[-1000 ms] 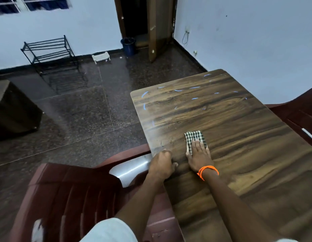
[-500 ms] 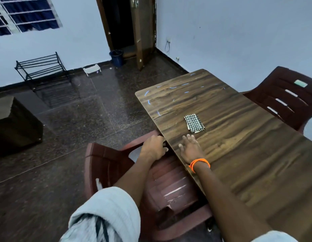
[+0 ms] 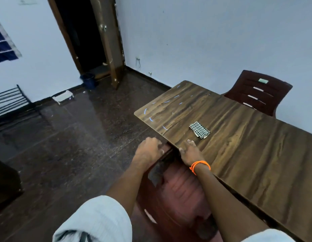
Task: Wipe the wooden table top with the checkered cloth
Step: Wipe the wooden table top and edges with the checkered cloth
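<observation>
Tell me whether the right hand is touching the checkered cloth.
Apart. The head view shows bare table top between the right hand, which rests at the table's near edge, and the checkered cloth lying farther in.

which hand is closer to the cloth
Right. The right hand rests at the table edge just short of the cloth; the left hand is off the table, farther away.

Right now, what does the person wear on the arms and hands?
Both forearms are bare. The right wrist carries an orange beaded band. Pale ribbed sleeves end above the elbows: the left sleeve shows dark stripes, the right sleeve is barely in view.
</observation>
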`<move>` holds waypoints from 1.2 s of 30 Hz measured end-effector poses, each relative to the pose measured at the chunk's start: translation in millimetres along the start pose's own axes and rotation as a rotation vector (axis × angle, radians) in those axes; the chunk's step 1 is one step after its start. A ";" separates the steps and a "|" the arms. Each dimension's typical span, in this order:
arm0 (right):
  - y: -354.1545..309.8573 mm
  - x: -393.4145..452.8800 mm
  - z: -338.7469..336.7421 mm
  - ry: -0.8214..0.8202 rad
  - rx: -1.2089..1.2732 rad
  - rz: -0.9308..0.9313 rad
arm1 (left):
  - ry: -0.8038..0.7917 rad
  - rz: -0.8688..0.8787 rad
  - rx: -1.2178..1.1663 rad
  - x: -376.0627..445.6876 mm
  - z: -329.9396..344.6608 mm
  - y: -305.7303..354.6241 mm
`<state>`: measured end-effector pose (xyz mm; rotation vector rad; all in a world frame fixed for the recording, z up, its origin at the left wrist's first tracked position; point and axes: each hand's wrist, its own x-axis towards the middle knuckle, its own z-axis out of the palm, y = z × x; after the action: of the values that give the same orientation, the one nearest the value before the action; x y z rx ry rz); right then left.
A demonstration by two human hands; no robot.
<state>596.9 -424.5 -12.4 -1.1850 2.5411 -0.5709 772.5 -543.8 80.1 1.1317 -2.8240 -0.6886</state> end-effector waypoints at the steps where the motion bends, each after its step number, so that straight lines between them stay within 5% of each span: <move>1: -13.7 3.2 6.3 0.006 0.010 0.016 | -0.011 0.016 -0.001 2.5 -6.6 -15.9; 13: -64.5 62.3 67.7 0.015 0.099 0.278 | -0.132 0.065 0.002 89.6 -43.7 -140.9; 22: -72.5 152.4 125.0 0.021 0.201 0.475 | -0.283 0.134 0.066 227.4 -57.3 -194.9; 28: -67.5 193.9 116.5 0.048 0.167 0.543 | -0.362 0.189 0.043 310.5 -53.1 -184.4; 36: 32.5 244.1 111.8 0.203 0.038 0.671 | -0.368 0.316 0.011 375.8 43.9 -140.3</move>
<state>468.4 -621.0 -146.5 -0.2168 2.8426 -0.5758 579.2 -865.0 -69.2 0.5809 -3.2017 -0.9327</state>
